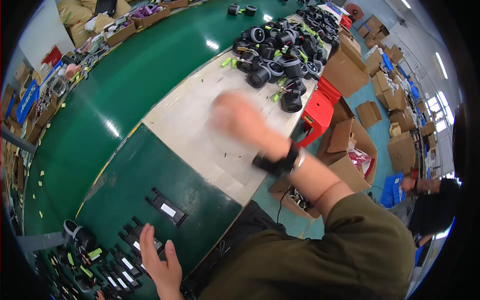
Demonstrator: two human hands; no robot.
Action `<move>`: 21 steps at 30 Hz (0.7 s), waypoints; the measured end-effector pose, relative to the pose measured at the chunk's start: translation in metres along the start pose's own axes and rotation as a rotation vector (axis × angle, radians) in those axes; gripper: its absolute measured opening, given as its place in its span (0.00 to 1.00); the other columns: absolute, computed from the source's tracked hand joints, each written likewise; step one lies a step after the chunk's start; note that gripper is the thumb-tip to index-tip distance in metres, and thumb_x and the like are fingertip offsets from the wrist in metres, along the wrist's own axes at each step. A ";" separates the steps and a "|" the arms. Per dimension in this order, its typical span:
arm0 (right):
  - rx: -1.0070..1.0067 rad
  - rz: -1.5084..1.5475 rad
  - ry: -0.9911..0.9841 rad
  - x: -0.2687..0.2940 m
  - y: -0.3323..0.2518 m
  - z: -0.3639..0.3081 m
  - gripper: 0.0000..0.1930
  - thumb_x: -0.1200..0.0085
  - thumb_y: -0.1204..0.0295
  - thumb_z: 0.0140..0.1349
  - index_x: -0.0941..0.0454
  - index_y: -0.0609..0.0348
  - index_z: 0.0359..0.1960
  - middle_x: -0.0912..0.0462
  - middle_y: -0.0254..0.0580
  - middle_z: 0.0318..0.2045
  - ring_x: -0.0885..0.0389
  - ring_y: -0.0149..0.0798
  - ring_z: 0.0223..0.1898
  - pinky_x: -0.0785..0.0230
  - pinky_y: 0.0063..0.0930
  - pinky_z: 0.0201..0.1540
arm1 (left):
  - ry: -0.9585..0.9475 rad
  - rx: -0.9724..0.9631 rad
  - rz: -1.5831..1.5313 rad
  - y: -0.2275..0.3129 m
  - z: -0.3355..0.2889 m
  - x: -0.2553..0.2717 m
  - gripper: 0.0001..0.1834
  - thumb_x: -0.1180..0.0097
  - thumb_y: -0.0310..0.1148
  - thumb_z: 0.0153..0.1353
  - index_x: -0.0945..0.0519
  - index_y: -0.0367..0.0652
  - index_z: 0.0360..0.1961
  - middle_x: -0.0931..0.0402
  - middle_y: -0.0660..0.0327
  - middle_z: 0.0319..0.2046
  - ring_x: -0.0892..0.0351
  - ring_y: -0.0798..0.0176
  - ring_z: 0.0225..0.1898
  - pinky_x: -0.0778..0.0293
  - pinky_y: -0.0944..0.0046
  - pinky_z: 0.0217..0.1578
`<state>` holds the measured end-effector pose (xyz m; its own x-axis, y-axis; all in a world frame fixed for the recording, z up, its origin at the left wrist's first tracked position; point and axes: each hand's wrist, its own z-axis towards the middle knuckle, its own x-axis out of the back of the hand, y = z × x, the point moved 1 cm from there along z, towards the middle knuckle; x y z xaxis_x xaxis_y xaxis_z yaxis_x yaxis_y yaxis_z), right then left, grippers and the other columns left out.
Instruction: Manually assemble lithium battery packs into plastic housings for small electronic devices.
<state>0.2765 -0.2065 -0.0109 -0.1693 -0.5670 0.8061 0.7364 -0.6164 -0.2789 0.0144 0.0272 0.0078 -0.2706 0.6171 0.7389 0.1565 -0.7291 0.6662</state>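
Observation:
My left hand (162, 262) hovers at or lies on the green table with its fingers stretched out and holds nothing that I can see. Right by its fingertips is a flat black plastic part with a white label (135, 241), partly covered by the hand. A similar black part (168, 207) lies alone farther up. Motion smears my right hand (235, 115) over the pale board (185, 115), so its fingers and anything in them cannot be made out. Beyond it rises a heap of round black housings with grey rings and green connectors (275, 55).
More labelled black parts (125, 265) and a round black housing (80, 235) sit at the lower left. Red stools (317, 112) and an open carton (345, 165) stand right of the table. Another person (435, 210) is at the right edge. Tiny dark bits dot the board.

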 end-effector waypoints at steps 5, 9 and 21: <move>-0.458 -0.822 -0.115 0.018 0.132 0.019 0.32 0.38 0.60 0.48 0.37 0.56 0.54 0.24 0.48 0.41 0.27 0.51 0.47 0.41 0.48 0.53 | -0.078 0.103 -0.253 -0.001 0.004 -0.004 0.19 0.48 0.25 0.55 0.29 0.31 0.49 0.26 0.47 0.44 0.25 0.50 0.46 0.32 0.58 0.48; -0.183 -0.788 -0.067 0.003 0.097 0.013 0.20 0.49 0.68 0.53 0.33 0.54 0.49 0.26 0.45 0.34 0.25 0.48 0.39 0.39 0.48 0.50 | -0.065 -0.038 -0.235 0.015 0.014 -0.007 0.19 0.47 0.23 0.54 0.29 0.32 0.48 0.26 0.47 0.42 0.24 0.50 0.44 0.30 0.60 0.46; 0.354 0.089 -0.265 0.009 -0.050 -0.033 0.12 0.48 0.70 0.50 0.30 0.56 0.37 0.31 0.46 0.47 0.32 0.48 0.51 0.38 0.39 0.54 | -0.148 -0.189 -0.138 0.028 -0.003 -0.008 0.16 0.49 0.29 0.60 0.27 0.35 0.48 0.25 0.48 0.40 0.25 0.47 0.42 0.29 0.58 0.43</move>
<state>0.2166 -0.1995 -0.0068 0.0440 -0.4216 0.9057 0.9270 -0.3207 -0.1943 0.0178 0.0005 0.0204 -0.1327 0.7408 0.6585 -0.0561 -0.6689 0.7412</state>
